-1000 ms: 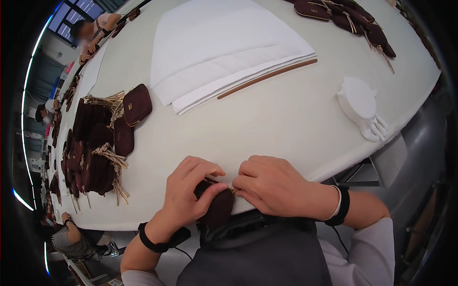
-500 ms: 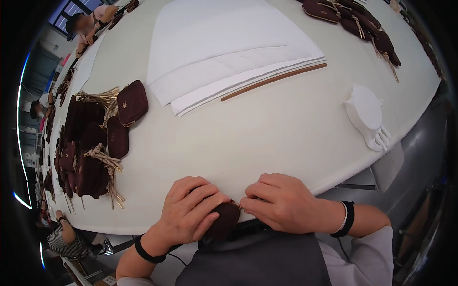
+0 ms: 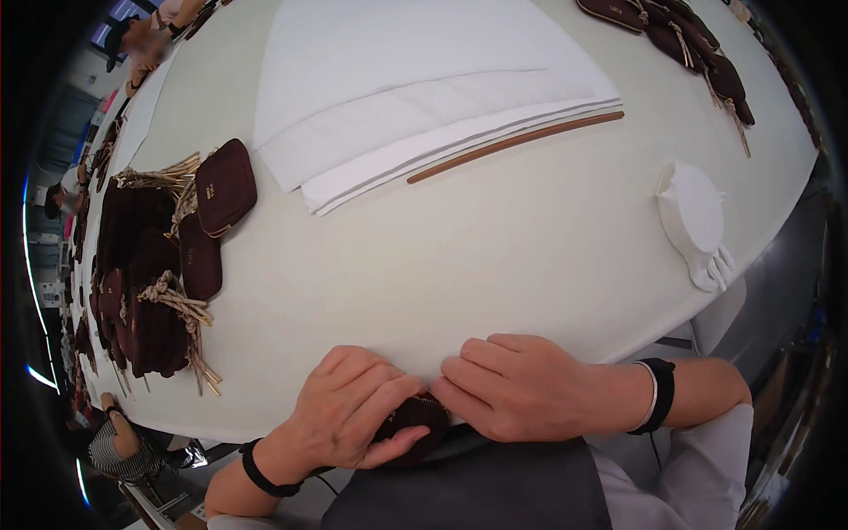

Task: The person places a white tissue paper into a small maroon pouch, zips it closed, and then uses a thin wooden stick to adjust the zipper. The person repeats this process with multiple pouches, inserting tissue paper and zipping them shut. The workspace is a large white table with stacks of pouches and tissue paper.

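Observation:
My left hand [image 3: 349,406] is wrapped around a small dark maroon zip pouch [image 3: 421,426] at the near table edge, thumb on its near side and fingers over the top. A gold-toned zip runs along the pouch's upper edge. Against the pouch's right end, my right hand [image 3: 517,389] is closed, its fingers curled together at the end of the zip. Its fingertips are partly hidden, so the exact part pinched there does not show.
Left of my hands lies a pile of maroon pouches [image 3: 155,265] with knotted beige cords. Folded white cloth [image 3: 424,88] and a thin brown strip [image 3: 517,147] lie ahead. At right are a white round object [image 3: 693,212] and more pouches [image 3: 680,40]. Co-workers sit along the left side.
Both hands and the pouch have shifted slightly down in the view. The pouch has tilted, and my right fingers now cover more of its zip end. The view has turned a little.

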`<action>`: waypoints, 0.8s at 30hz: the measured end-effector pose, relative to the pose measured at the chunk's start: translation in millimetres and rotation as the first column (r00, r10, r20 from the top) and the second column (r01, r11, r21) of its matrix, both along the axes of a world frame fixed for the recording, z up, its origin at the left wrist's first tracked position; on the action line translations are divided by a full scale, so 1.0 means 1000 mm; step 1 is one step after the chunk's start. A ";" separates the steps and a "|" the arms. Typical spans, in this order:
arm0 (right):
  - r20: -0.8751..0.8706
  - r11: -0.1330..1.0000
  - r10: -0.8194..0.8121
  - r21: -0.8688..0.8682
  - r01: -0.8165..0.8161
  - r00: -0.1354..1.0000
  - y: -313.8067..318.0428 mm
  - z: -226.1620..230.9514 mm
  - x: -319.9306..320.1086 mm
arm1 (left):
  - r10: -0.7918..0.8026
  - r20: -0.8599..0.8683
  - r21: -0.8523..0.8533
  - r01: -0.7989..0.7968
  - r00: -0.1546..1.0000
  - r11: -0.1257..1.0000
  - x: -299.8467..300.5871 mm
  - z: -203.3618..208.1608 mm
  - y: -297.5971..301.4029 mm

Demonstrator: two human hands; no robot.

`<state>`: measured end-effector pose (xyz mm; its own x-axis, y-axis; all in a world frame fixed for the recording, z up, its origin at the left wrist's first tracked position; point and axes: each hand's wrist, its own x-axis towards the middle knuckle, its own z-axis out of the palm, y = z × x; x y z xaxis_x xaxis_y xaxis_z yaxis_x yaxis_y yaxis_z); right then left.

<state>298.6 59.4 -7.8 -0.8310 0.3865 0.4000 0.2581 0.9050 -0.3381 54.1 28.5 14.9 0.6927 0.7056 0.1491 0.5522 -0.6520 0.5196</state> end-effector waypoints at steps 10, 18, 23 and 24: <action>0.101 0.991 -0.050 -0.119 0.062 0.994 0.009 0.002 -0.025 | 0.094 0.245 -0.021 -0.091 0.965 0.996 -0.005 -0.012 -0.002; 0.047 0.985 -0.165 0.051 0.163 0.985 -0.015 -0.005 -0.026 | 0.213 0.199 -0.021 -0.213 0.957 0.977 -0.017 -0.013 -0.015; 0.124 0.992 -0.125 0.044 0.120 0.984 -0.010 0.006 -0.029 | 0.206 0.203 -0.055 -0.199 0.957 0.978 -0.019 -0.018 -0.017; 0.136 0.993 -0.113 0.058 0.106 0.984 -0.006 0.007 -0.031 | 0.206 0.215 -0.068 -0.196 0.955 0.978 -0.019 -0.018 -0.015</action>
